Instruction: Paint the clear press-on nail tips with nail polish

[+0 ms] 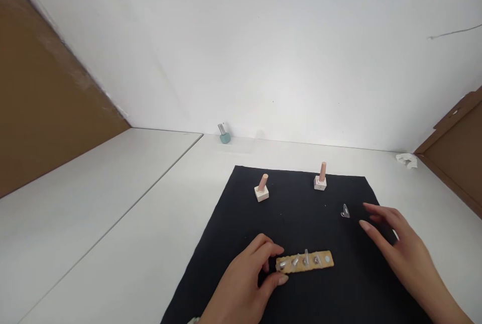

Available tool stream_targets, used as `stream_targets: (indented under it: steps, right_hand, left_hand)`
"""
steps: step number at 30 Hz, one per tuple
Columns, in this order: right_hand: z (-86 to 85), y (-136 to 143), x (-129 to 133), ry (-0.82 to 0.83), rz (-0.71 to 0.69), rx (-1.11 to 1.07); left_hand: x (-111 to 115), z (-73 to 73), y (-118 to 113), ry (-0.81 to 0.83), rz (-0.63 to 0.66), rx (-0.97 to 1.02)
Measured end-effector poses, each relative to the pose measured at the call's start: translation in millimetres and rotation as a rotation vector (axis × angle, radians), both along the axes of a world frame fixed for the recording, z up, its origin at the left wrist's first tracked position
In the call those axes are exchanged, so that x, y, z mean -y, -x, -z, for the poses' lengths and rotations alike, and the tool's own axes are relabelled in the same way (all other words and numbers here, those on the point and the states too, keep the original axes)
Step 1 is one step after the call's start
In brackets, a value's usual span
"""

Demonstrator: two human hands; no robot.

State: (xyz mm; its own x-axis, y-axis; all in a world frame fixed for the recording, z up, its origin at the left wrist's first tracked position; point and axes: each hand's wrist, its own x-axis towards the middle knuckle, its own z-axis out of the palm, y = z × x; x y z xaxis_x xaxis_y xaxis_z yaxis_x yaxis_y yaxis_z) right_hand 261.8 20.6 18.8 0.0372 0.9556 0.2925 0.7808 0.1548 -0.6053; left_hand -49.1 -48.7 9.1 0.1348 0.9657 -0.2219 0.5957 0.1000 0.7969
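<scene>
A tan strip [311,266] with wavy edges lies on the black cloth [301,223]. Several clear nail tips [306,259] stand along it, and a pale round dot shows bare at its right end. My left hand [252,276] has thumb and forefinger closed about the strip's left end. A single clear nail tip [345,211] rests on the cloth, apart from the strip. Just right of that loose tip hovers my right hand [395,243], thumb and fingers apart, holding nothing.
Two nail polish bottles with pinkish caps, one at left [261,189] and one at right [320,178], stand toward the cloth's far edge. Against the white wall is a teal-based bottle [225,136]. A crumpled white tissue [406,159] lies at far right. Brown cardboard [48,83] borders both sides.
</scene>
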Motion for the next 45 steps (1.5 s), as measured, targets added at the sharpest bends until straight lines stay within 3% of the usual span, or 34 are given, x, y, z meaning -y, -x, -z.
stream_targets:
  steps: [1,5,8,13,18,30,36,45]
  right_hand:
    - [-3.1,4,10,-0.061,0.017,0.000]
    - [-2.1,29,42,-0.086,-0.341,0.032]
    - [8.2,45,50,-0.028,-0.468,0.072]
    - [15.5,50,42,0.025,-0.457,0.081]
    - [8.6,54,39,0.111,-0.467,0.070]
    - [12.0,84,27,0.426,-0.508,-0.017]
    - [14.6,84,28,0.412,-0.491,-0.042]
    - [19.9,83,30,0.283,-0.549,-0.089]
  left_hand:
    - [0,-0.9,-1,0.001,0.012,0.002]
    - [-2,-0.9,-3,-0.025,0.015,0.001]
    - [-1,-1.0,-3,-0.024,-0.021,0.047]
    - [0,-6.9,0,0.065,-0.108,0.186]
    - [0,-9.2,1,0.022,-0.075,0.225]
    - [-2,-5.5,-5,-0.025,-0.117,0.263]
    - [1,-2.6,-7,-0.095,-0.112,0.270]
    - [9,7.8,-14,-0.284,-0.038,0.116]
